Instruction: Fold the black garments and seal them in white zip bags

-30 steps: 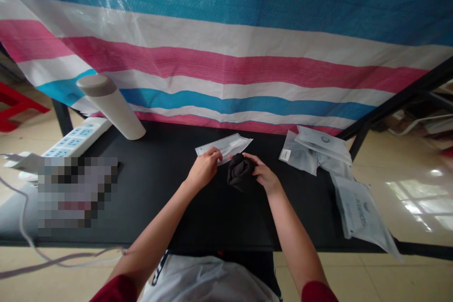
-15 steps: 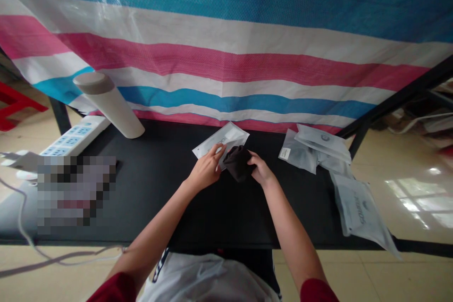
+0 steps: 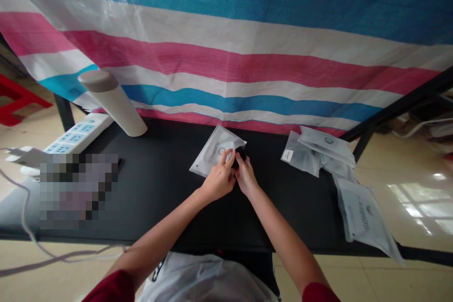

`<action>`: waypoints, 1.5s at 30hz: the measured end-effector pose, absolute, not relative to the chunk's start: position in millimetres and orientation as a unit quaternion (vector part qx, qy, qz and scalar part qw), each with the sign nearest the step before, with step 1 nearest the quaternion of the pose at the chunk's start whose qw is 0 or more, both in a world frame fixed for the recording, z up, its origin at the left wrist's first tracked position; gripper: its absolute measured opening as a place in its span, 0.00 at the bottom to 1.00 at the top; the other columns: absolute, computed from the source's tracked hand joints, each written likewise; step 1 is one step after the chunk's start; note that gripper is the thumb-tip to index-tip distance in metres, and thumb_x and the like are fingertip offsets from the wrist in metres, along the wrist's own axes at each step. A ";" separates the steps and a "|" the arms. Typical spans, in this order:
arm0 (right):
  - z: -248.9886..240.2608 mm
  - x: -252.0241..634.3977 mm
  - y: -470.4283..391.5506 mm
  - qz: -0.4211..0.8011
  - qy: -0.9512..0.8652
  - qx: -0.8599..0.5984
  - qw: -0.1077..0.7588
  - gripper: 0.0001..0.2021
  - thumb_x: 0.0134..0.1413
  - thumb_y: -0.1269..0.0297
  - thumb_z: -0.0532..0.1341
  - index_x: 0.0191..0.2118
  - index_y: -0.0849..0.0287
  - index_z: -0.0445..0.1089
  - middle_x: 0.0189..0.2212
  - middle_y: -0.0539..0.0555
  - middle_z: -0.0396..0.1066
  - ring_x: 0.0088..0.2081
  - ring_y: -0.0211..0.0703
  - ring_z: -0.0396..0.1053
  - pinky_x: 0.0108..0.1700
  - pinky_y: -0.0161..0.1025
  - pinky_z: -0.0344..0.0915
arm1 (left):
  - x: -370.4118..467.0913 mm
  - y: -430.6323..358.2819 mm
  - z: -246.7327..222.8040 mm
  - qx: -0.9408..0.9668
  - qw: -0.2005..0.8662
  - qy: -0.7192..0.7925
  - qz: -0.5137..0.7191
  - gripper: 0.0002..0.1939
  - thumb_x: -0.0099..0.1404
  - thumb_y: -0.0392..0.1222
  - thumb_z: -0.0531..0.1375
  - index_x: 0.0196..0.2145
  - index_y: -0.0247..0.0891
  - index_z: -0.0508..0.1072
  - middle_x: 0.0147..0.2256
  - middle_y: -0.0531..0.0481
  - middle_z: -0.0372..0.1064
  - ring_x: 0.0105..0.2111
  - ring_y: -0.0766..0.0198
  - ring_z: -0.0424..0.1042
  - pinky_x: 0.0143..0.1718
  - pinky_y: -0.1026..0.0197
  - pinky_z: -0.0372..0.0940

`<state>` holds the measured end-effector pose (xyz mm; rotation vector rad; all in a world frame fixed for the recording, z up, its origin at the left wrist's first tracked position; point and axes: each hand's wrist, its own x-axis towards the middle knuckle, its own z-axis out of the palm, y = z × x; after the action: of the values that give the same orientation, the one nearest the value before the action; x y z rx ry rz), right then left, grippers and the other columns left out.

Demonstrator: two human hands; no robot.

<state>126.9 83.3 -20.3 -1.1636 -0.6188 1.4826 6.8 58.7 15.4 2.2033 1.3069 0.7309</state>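
Note:
A dark, bunched cloth (image 3: 240,152) is mostly covered by my fingers over the middle of the black table. My right hand (image 3: 247,175) is closed around its near right side. From the left, my left hand (image 3: 220,180) pinches at the same cloth, fingertips touching the right hand's. Just beyond the hands a frosted plastic bag (image 3: 208,153) with printed lettering lies flat. Its right end reaches behind the cloth, and I cannot tell whether the cloth is inside its mouth.
Several filled or flat frosted bags (image 3: 327,140) lie at the right, one bag (image 3: 364,214) hanging over the edge. A white bottle (image 3: 122,111), a power strip (image 3: 76,137) and a blurred-out item (image 3: 78,191) stand left. A striped sheet (image 3: 226,66) closes off the back.
My hands have come together around the cloth, the right one moving left. The cloth is now more compact and more hidden, and more of the bag's print shows.

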 end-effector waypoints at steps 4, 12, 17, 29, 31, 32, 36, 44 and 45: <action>-18.4 126.2 82.7 0.667 -0.346 -0.456 0.477 0.25 0.46 0.47 0.64 0.49 0.53 0.65 0.42 0.53 0.73 0.42 0.48 0.73 0.41 0.42 0.70 | 7.0 58.2 14.4 0.782 0.244 0.489 0.300 0.42 0.56 0.30 0.54 0.66 0.38 0.46 0.65 0.32 0.45 0.34 0.64 0.74 0.38 0.55 0.73; -21.2 150.6 94.0 0.474 -0.506 -0.540 0.477 0.24 0.45 0.53 0.67 0.49 0.56 0.67 0.36 0.53 0.72 0.40 0.47 0.70 0.48 0.45 0.67 | 6.5 59.6 17.1 0.745 0.277 0.509 0.331 0.39 0.55 0.30 0.55 0.65 0.41 0.52 0.64 0.36 0.49 0.25 0.74 0.68 0.35 0.57 0.73; -16.1 147.5 91.0 0.574 -0.573 -0.414 0.413 0.17 0.52 0.55 0.61 0.46 0.54 0.72 0.45 0.54 0.73 0.51 0.49 0.68 0.57 0.47 0.61 | 4.9 60.0 14.0 0.754 0.268 0.505 0.323 0.40 0.57 0.32 0.56 0.66 0.43 0.49 0.65 0.35 0.46 0.29 0.71 0.70 0.39 0.54 0.73; -7.7 176.9 97.8 0.577 -0.541 -0.492 0.364 0.13 0.52 0.53 0.61 0.34 0.55 0.60 0.19 0.43 0.65 0.21 0.35 0.62 0.24 0.32 0.57 | -8.0 74.5 19.8 0.878 0.092 0.417 0.216 0.09 0.66 0.38 0.58 0.43 0.37 0.74 0.43 0.44 0.72 0.44 0.53 0.68 0.46 0.50 0.65; -4.8 175.8 96.6 0.594 -0.541 -0.477 0.356 0.12 0.51 0.54 0.62 0.33 0.55 0.60 0.19 0.43 0.64 0.20 0.34 0.61 0.23 0.31 0.55 | -7.9 75.4 17.2 0.883 0.091 0.406 0.218 0.09 0.69 0.38 0.54 0.39 0.37 0.75 0.40 0.45 0.73 0.40 0.57 0.69 0.44 0.54 0.66; -3.9 175.2 96.0 0.599 -0.541 -0.474 0.352 0.12 0.51 0.55 0.62 0.33 0.55 0.60 0.18 0.42 0.64 0.19 0.33 0.60 0.22 0.31 0.54 | -7.8 75.4 16.4 0.883 0.093 0.401 0.224 0.11 0.70 0.38 0.53 0.38 0.37 0.75 0.39 0.46 0.73 0.39 0.58 0.69 0.43 0.55 0.66; -4.3 172.9 94.3 0.620 -0.541 -0.461 0.334 0.12 0.51 0.55 0.61 0.34 0.55 0.59 0.17 0.42 0.63 0.17 0.32 0.57 0.20 0.30 0.50 | -8.2 74.9 14.7 0.884 0.087 0.392 0.239 0.13 0.72 0.39 0.51 0.37 0.37 0.75 0.39 0.47 0.73 0.38 0.60 0.69 0.42 0.58 0.66; -19.7 170.0 96.5 0.616 -0.542 -0.448 0.356 0.18 0.48 0.53 0.62 0.35 0.53 0.52 0.18 0.40 0.61 0.18 0.33 0.57 0.21 0.31 0.52 | -2.1 68.3 6.1 0.888 0.054 0.378 0.255 0.12 0.70 0.34 0.51 0.35 0.35 0.73 0.32 0.47 0.69 0.34 0.61 0.70 0.35 0.60 0.67; -23.0 171.2 98.0 0.600 -0.547 -0.456 0.364 0.17 0.48 0.54 0.61 0.35 0.53 0.51 0.18 0.39 0.60 0.17 0.32 0.56 0.21 0.31 0.52 | 1.3 64.2 6.5 0.890 0.062 0.364 0.268 0.12 0.70 0.35 0.51 0.35 0.35 0.74 0.33 0.46 0.69 0.34 0.61 0.70 0.36 0.60 0.67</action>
<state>171.2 98.0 -23.0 -1.1732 -1.4071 1.5434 1.3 64.2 6.5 2.6897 1.1018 0.8115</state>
